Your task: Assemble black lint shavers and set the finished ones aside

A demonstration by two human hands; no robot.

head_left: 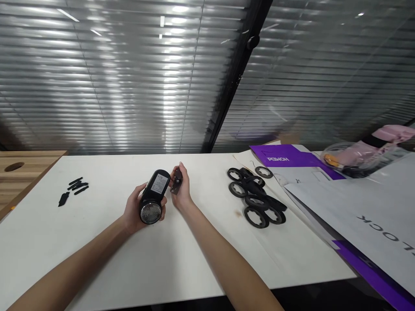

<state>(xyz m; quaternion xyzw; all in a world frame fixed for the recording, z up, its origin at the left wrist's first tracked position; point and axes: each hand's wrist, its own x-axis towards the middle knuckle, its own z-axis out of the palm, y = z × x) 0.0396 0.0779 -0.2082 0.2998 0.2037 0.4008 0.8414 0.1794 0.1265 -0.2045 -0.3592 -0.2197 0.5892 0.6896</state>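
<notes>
A black fabric shaver (155,190) with a round perforated metal head and a pale label lies in my left hand (133,209). Its head points down toward me, and my fingers wrap round its sides. Close beside it, my right hand (183,188) is closed on a small dark part (177,181) with a round spot in its middle; my fingers partly cover it, and I cannot tell its exact kind. Both hands are above the white table (106,263), the two held things near each other but apart.
Several black toothed rings (238,189) are heaped on the right. Small flat black pieces (64,198) lie at the left. White and purple packaging (279,154) and a pink item in clear plastic (369,153) fill the right side. Blinds (129,77) stand behind the table.
</notes>
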